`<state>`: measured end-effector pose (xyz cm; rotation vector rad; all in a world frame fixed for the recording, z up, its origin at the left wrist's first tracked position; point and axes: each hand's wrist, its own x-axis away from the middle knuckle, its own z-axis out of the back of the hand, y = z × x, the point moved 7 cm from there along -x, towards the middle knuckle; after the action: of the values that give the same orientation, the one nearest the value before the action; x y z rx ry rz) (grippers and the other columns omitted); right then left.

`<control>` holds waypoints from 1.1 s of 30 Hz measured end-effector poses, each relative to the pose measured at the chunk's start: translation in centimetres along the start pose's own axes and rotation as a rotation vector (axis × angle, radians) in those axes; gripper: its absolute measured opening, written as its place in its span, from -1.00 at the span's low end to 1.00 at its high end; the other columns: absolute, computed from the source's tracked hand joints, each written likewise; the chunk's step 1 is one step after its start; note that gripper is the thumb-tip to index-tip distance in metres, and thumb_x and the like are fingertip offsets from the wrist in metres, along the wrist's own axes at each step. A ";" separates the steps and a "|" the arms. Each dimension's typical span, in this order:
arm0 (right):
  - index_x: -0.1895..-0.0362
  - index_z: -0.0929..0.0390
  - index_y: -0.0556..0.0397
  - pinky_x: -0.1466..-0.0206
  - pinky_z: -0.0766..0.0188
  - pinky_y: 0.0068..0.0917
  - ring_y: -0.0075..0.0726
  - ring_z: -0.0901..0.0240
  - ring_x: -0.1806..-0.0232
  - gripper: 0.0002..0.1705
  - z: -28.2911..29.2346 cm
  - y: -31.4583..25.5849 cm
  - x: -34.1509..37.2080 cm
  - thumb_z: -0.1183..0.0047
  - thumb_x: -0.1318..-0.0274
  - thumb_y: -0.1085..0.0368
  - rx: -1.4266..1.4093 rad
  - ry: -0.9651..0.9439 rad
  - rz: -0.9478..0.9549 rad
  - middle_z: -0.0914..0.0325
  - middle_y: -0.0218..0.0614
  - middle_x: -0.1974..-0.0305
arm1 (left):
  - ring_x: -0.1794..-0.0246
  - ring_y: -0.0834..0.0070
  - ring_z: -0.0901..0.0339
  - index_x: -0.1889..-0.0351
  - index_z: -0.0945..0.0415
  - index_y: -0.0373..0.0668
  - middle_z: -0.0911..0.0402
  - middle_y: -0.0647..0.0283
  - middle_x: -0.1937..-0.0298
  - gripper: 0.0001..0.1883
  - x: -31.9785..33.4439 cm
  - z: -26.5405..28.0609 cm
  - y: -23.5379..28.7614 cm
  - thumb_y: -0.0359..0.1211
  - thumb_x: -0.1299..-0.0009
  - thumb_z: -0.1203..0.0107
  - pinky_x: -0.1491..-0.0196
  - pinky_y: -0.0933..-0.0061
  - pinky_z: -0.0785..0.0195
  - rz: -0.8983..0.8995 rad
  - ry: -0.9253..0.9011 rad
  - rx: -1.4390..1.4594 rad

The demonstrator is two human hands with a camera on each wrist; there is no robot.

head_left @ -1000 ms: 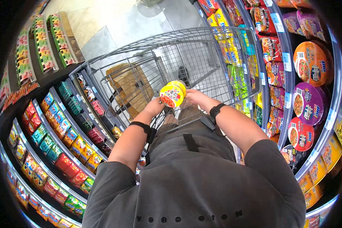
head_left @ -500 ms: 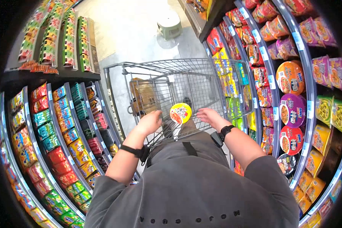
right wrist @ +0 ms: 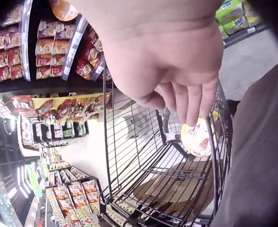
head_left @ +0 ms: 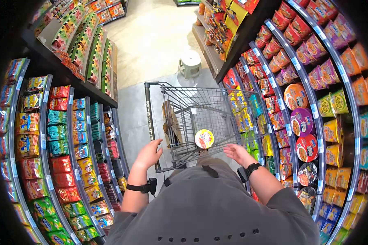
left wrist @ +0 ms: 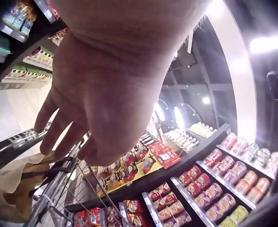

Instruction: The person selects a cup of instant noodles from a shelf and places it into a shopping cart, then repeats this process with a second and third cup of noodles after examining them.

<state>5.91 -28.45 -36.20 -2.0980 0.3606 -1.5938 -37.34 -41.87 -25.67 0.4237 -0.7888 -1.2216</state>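
Note:
A round yellow-rimmed tub (head_left: 204, 139) with a white and red lid lies within the grey wire cart (head_left: 216, 106), near its side by the person. The left hand (head_left: 149, 154) hangs beside the cart's handle, holding nothing, its fingers relaxed; in the left wrist view that hand (left wrist: 106, 99) is above the cart's edge. To the right of the tub, the right hand (head_left: 238, 154) is held empty with its fingers extended. From the right wrist, the hand (right wrist: 176, 71) overlaps the cart's rim and the tub (right wrist: 198, 138) shows past its fingertips.
Shelves of bagged snacks (head_left: 63, 177) line the left; noodle bowls and packets (head_left: 306, 148) fill the right. A brown paper bag (head_left: 171, 122) is at the cart's handle end. A pale stool (head_left: 190, 65) stands on the floor beyond the cart.
Both hands have let go of the tub and moved apart, and it now lies in the cart. The head view has shifted, showing more floor and the stool.

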 end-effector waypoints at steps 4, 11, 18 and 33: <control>-0.33 -0.39 0.15 -0.23 -0.53 -0.14 -0.07 -0.55 -0.23 -0.53 2.1 3.0 2.7 0.07 -0.38 0.31 -0.024 0.086 0.024 -0.54 -0.02 -0.24 | -0.14 0.01 -0.63 -0.32 -0.49 -0.25 -0.67 -0.10 -0.16 -0.54 0.8 -0.9 -1.5 -0.34 -0.48 -0.12 -0.22 0.13 -0.49 -0.041 -0.021 0.063; -0.35 -0.39 0.14 -0.29 -0.47 -0.13 -0.07 -0.53 -0.26 -0.49 4.2 6.5 7.3 0.00 -0.37 0.28 -0.101 0.140 0.056 -0.53 -0.04 -0.27 | -0.15 0.01 -0.64 -0.36 -0.45 -0.19 -0.66 -0.05 -0.19 -0.53 0.8 -3.1 -0.2 -0.32 -0.50 -0.11 -0.21 0.11 -0.50 -0.133 -0.079 -0.015; -0.31 -0.41 0.13 -0.26 -0.45 -0.15 -0.10 -0.55 -0.23 -0.53 5.7 7.6 9.8 0.02 -0.35 0.31 -0.170 0.215 0.145 -0.54 -0.05 -0.25 | -0.24 -0.06 -0.56 -0.38 -0.42 -0.15 -0.63 -0.10 -0.22 -0.48 -0.5 -4.8 1.4 -0.25 -0.47 -0.13 -0.26 0.03 -0.45 -0.164 -0.226 -0.089; -0.25 -0.46 0.11 -0.18 -0.51 -0.21 -0.15 -0.59 -0.14 -0.61 19.1 15.4 22.7 0.07 -0.42 0.29 -0.569 0.331 0.398 -0.59 -0.08 -0.19 | -0.14 -0.09 -0.60 -0.36 -0.44 -0.17 -0.67 -0.13 -0.11 -0.50 -4.9 -16.3 21.7 -0.27 -0.45 -0.11 -0.19 0.02 -0.47 -0.569 -0.399 -0.323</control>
<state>31.82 -48.38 -29.31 -1.9409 1.3919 -1.7148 -11.54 -32.40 -23.38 0.1341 -0.8110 -1.9737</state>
